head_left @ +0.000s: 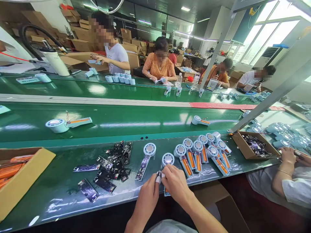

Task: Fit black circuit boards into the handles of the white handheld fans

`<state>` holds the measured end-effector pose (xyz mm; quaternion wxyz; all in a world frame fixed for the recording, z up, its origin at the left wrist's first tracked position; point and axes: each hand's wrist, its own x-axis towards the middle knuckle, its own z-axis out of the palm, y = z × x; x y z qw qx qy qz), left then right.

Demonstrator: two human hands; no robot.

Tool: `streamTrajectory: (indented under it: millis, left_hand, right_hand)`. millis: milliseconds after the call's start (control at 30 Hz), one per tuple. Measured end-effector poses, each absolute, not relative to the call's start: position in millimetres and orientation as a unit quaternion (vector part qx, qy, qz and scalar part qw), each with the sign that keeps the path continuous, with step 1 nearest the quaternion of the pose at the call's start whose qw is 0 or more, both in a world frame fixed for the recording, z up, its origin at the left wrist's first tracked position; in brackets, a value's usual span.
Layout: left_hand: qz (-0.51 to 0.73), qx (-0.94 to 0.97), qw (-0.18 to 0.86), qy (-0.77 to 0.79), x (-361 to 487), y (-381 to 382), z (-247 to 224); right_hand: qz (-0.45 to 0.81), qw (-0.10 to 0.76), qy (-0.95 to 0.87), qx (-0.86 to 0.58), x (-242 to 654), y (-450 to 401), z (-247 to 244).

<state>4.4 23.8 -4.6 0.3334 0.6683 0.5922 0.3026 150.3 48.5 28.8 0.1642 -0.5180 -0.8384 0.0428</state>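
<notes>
A light-blue handheld fan [168,159] with a round grille head lies at the front edge of the bench, most of its handle hidden under my hands. My right hand [178,183] is closed over that handle. Close against it, my left hand [148,195] is pinched, with a white wrap on a finger; what it grips is hidden. Just left lies another fan [149,149] whose handle shows a dark circuit board [143,168]. Loose circuit boards [105,173] are piled farther left. On the right, several fans [198,146] show orange batteries in their open handles.
A cardboard box [31,174] with orange batteries stands at left, and a box of dark boards [255,145] at right. Two fans, one at left [57,125], lie on the green belt [136,116]. A co-worker's hands [289,157] are at right; people sit opposite. A metal post [262,97] slants across.
</notes>
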Motion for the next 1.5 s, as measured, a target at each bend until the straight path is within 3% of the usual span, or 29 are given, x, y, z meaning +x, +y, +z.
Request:
streamTrajectory:
  millis: [267, 800, 1067, 1200, 1333, 1500]
  left_hand:
    - [0.25, 0.688, 0.282, 0.621, 7, 18, -10]
    - [0.241, 0.738, 0.34, 0.531, -21, 34, 10]
    - [0.266, 0.707, 0.345, 0.557, -23, 33, -2]
    - [0.307, 0.658, 0.354, 0.59, -20, 29, -2]
    - [0.352, 0.638, 0.347, 0.591, -17, 33, -1]
    - [0.352, 0.634, 0.352, 0.592, -19, 35, 1]
  right_hand:
    - [0.102, 0.151, -0.82, -0.542, 141, 49, 36]
    - [0.286, 0.234, -0.821, -0.435, 167, 71, 44]
    - [0.308, 0.302, -0.74, -0.517, 180, 66, 49]
    - [0.28, 0.246, -0.724, -0.581, 195, 49, 52]
    - [0.368, 0.21, -0.737, -0.526, 193, 35, 49]
    - [0.576, 0.3, -0.639, -0.412, 191, 44, 42]
